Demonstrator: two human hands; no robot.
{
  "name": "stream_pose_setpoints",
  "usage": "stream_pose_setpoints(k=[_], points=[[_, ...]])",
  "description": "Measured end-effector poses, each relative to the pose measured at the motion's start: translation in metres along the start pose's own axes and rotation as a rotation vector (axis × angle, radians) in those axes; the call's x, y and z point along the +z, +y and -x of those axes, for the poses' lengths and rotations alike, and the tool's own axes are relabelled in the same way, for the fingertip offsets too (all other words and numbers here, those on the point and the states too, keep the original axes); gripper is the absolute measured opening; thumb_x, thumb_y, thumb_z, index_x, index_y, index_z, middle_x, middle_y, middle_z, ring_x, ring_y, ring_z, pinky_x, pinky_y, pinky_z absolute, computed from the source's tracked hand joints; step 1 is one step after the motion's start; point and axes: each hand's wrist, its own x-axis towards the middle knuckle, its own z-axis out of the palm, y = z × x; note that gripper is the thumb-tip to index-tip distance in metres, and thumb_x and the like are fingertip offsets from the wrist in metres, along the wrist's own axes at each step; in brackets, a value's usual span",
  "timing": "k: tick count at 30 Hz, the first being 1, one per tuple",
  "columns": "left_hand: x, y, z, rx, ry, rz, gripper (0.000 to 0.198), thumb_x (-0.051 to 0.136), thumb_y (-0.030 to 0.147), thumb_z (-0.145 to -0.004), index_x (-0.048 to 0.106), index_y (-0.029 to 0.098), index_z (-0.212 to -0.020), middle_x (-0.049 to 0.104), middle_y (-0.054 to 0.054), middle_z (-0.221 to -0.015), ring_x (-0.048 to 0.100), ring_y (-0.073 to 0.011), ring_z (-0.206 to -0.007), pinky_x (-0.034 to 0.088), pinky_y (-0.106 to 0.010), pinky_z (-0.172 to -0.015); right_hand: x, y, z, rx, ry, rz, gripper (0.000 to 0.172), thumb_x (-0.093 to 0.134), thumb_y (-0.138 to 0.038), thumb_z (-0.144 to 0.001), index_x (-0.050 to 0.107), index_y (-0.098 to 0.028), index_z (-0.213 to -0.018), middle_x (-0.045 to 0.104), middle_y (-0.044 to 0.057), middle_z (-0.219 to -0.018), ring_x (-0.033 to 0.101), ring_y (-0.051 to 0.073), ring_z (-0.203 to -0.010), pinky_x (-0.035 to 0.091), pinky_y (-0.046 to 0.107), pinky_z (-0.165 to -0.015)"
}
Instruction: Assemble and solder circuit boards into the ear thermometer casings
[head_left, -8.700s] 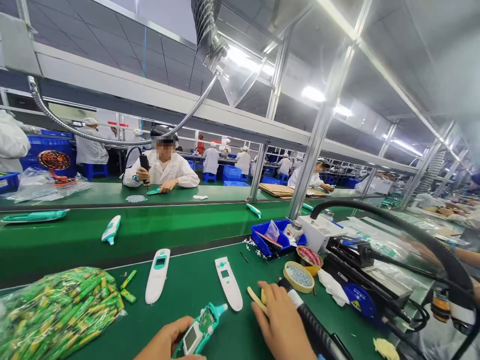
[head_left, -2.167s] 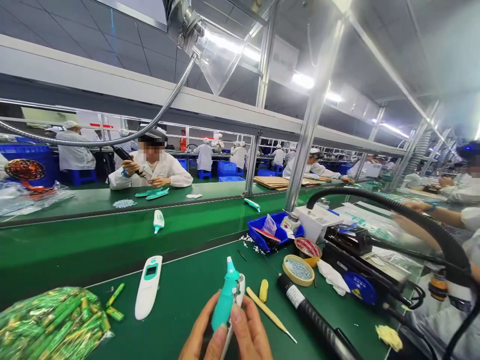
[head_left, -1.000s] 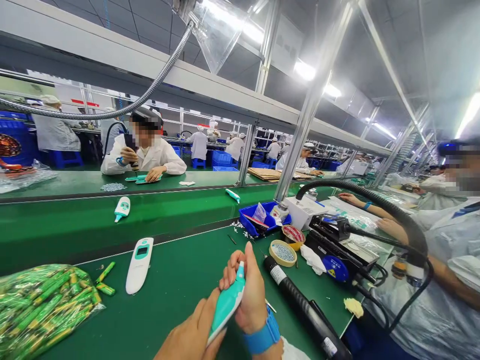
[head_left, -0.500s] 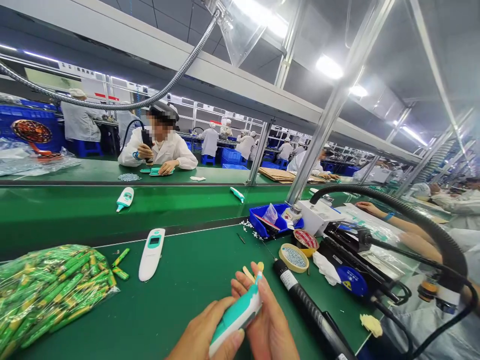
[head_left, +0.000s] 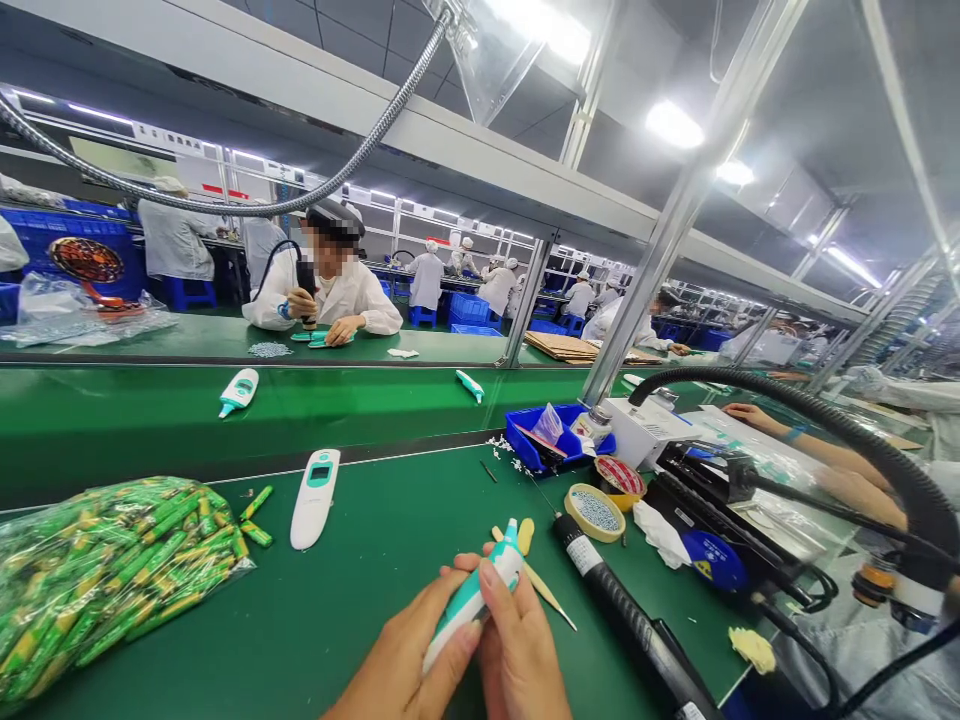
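Both of my hands hold a white and teal ear thermometer (head_left: 471,592), its tip pointing up and away from me. My left hand (head_left: 409,650) wraps its lower body from the left, thumb on the near side. My right hand (head_left: 519,640) closes round the upper part from the right, the thumb lying along the casing. Just beyond the tip, a pale yellow pointed tool (head_left: 551,595) lies on the green bench. To the right rests a black electric screwdriver (head_left: 626,625). Another ear thermometer (head_left: 315,500) lies on the bench at the left.
A clear bag of green and yellow batteries (head_left: 112,570) fills the left. At the right are a dish of screws (head_left: 595,510), a blue bin (head_left: 536,455) and a white box (head_left: 645,435). The green conveyor (head_left: 360,405) carries thermometers. A co-worker (head_left: 330,285) sits opposite.
My right hand's fingers have closed round the thermometer, uncovering the yellow tool on the bench. The thermometer on the left of the conveyor has shifted left. My view has turned slightly.
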Motion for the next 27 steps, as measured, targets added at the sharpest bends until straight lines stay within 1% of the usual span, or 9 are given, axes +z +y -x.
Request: stream_pose_setpoints(k=[3,7,12,15,18,21,24,27], points=[[0.001,-0.003,0.0,0.001,0.012,0.082,0.04,0.04,0.036,-0.089,0.043,0.022,-0.126,0.049,-0.006,-0.131,0.047,-0.0188,-0.117,0.039,-0.028,-0.097,0.001,-0.007,0.0,-0.042,0.012,0.017,0.055,0.074,-0.046,-0.067,0.047,-0.017,-0.105,0.065,0.008,-0.094,0.059,0.023,-0.088,0.046,0.033,-0.076],[0.003,-0.008,0.003,0.015,0.02,0.067,0.04,0.042,0.036,-0.088,0.042,0.021,-0.126,0.05,-0.008,-0.128,0.049,-0.019,-0.115,0.04,-0.027,-0.095,-0.001,-0.007,-0.002,-0.071,0.02,-0.03,0.055,0.074,-0.043,-0.066,0.048,-0.019,-0.108,0.064,0.007,-0.097,0.057,0.026,-0.093,0.046,0.037,-0.079],[0.003,-0.01,0.006,0.038,0.045,0.017,0.043,0.041,0.033,-0.089,0.038,0.021,-0.13,0.05,-0.009,-0.127,0.048,-0.0192,-0.115,0.04,-0.029,-0.097,-0.003,0.003,-0.005,-0.034,-0.01,-0.073,0.049,0.073,-0.042,-0.069,0.051,-0.019,-0.107,0.065,0.007,-0.093,0.059,0.023,-0.083,0.048,0.035,-0.075],[0.004,-0.012,0.007,0.047,0.049,-0.012,0.046,0.041,0.032,-0.089,0.033,0.026,-0.134,0.048,-0.007,-0.13,0.049,-0.0197,-0.115,0.044,-0.028,-0.092,-0.002,0.01,-0.005,-0.017,-0.008,-0.12,0.045,0.071,-0.043,-0.069,0.053,-0.019,-0.103,0.066,0.006,-0.092,0.06,0.025,-0.086,0.047,0.038,-0.078],[0.005,-0.014,0.008,0.075,0.031,-0.05,0.049,0.04,0.03,-0.089,0.027,0.032,-0.136,0.045,-0.004,-0.133,0.049,-0.0206,-0.115,0.048,-0.026,-0.088,0.0,0.014,-0.006,-0.016,0.025,-0.152,0.042,0.071,-0.045,-0.069,0.055,-0.019,-0.098,0.067,0.006,-0.09,0.06,0.027,-0.09,0.047,0.042,-0.08],[0.005,-0.015,0.007,0.09,0.028,-0.081,0.05,0.04,0.03,-0.089,0.026,0.032,-0.137,0.043,-0.004,-0.135,0.048,-0.0212,-0.117,0.048,-0.026,-0.088,0.004,0.012,-0.004,-0.012,0.045,-0.148,0.042,0.072,-0.045,-0.067,0.056,-0.018,-0.095,0.067,0.006,-0.089,0.06,0.029,-0.091,0.048,0.044,-0.08],[0.005,-0.014,0.006,0.088,0.038,-0.087,0.049,0.039,0.029,-0.09,0.026,0.033,-0.137,0.043,-0.004,-0.135,0.048,-0.0212,-0.116,0.049,-0.025,-0.086,0.01,0.007,0.0,-0.007,0.065,-0.119,0.044,0.072,-0.047,-0.067,0.056,-0.017,-0.094,0.067,0.007,-0.09,0.059,0.029,-0.092,0.048,0.042,-0.081],[0.005,-0.015,0.006,0.112,0.049,-0.073,0.049,0.04,0.028,-0.089,0.026,0.033,-0.137,0.043,-0.003,-0.135,0.047,-0.0213,-0.117,0.048,-0.025,-0.087,0.014,0.002,0.003,0.0,0.086,-0.1,0.047,0.071,-0.051,-0.066,0.054,-0.017,-0.095,0.067,0.006,-0.087,0.06,0.028,-0.09,0.048,0.04,-0.081]])
